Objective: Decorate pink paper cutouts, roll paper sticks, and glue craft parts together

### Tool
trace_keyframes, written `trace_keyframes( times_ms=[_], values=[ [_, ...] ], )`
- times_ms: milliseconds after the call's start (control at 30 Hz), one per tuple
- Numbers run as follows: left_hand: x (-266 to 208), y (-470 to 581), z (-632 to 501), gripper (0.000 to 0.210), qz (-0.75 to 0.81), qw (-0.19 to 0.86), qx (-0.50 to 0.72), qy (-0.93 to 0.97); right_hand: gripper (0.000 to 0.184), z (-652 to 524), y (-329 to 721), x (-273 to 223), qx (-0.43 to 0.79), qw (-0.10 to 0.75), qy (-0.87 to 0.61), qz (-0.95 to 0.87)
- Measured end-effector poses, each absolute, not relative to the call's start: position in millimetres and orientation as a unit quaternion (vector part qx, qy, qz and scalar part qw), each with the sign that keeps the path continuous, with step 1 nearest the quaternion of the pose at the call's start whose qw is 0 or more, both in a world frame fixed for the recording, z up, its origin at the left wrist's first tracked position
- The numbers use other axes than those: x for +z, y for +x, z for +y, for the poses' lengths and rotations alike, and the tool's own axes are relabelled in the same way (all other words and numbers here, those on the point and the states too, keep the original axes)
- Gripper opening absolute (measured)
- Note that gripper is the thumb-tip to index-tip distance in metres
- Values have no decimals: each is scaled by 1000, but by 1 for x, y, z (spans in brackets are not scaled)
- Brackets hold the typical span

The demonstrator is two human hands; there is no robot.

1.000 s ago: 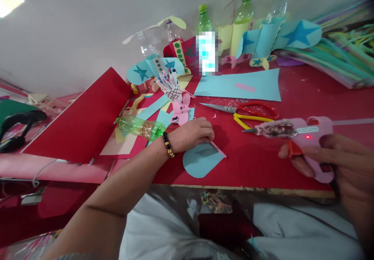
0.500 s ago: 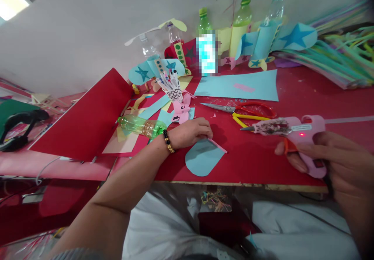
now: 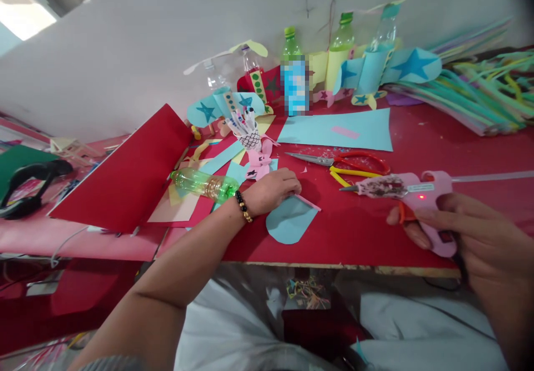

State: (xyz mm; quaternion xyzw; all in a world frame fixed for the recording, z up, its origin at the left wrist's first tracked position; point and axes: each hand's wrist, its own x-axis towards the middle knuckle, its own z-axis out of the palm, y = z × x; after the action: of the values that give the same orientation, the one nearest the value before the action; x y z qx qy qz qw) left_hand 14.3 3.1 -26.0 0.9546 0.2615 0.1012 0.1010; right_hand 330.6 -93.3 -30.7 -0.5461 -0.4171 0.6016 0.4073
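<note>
In my right hand (image 3: 467,232) is a pink hot glue gun (image 3: 431,204) with a small red light lit. A finger lies at its orange trigger, and the nozzle points left, close by the scissors' yellow handle. My left hand (image 3: 277,190), a beaded bracelet at its wrist, is closed on the upper edge of a rounded blue paper piece (image 3: 291,221) on the table. A narrow pink strip (image 3: 309,203) runs along that piece's right upper edge; the fingers hide its other end. Scissors (image 3: 359,164) with red and yellow handles lie beyond both hands.
A green plastic bottle (image 3: 204,184) lies left of my left hand. Behind it stand a pen cup (image 3: 249,139) and a pink paper figure (image 3: 259,165). A large blue sheet (image 3: 334,129) lies farther back. Bottle planes (image 3: 372,70) line the wall; pipe cleaners (image 3: 467,98) fill the right.
The view has shifted slightly, so the bottles and wall sit a little lower in it. Both hands keep their holds, with hardly any movement over the table.
</note>
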Motion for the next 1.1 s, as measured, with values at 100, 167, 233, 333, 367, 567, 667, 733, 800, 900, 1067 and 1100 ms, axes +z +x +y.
trace_keyframes(
  times_ms=[100, 167, 233, 333, 367, 567, 667, 733, 800, 900, 1067, 1100],
  values=[
    [-27, 14, 6, 21, 270, 84, 111, 953, 17, -93, 330, -29, 602, 404, -543, -423],
    [-28, 13, 7, 21, 273, 84, 111, 952, 18, -92, 330, -30, 604, 406, -536, -427],
    [-28, 13, 7, 20, 277, 84, 110, 951, 17, -92, 331, -31, 606, 405, -534, -429],
    [-30, 13, 8, 19, 280, 78, 109, 951, 18, -92, 331, -31, 606, 402, -538, -426],
    [-31, 14, 8, 19, 280, 75, 107, 951, 18, -92, 331, -31, 607, 401, -539, -424],
    [-32, 12, 8, 15, 298, 63, 158, 939, 15, -93, 329, -26, 613, 409, -529, -421],
    [-26, 5, 9, 13, 386, 13, 223, 895, 16, -93, 329, -27, 615, 408, -530, -417],
    [-20, -2, 8, 14, 434, -23, 225, 872, 17, -93, 330, -29, 617, 408, -529, -416],
    [-14, -9, 8, 19, 447, -38, 186, 874, 19, -93, 331, -31, 615, 411, -528, -417],
    [-9, -15, 6, 25, 447, -47, 124, 885, 21, -94, 332, -33, 614, 413, -528, -417],
    [-14, -17, 9, 17, 456, -65, 104, 882, 19, -93, 330, -31, 616, 414, -529, -411],
    [-15, -16, 10, 12, 455, -68, 109, 881, 18, -92, 330, -31, 614, 415, -532, -410]
  ],
)
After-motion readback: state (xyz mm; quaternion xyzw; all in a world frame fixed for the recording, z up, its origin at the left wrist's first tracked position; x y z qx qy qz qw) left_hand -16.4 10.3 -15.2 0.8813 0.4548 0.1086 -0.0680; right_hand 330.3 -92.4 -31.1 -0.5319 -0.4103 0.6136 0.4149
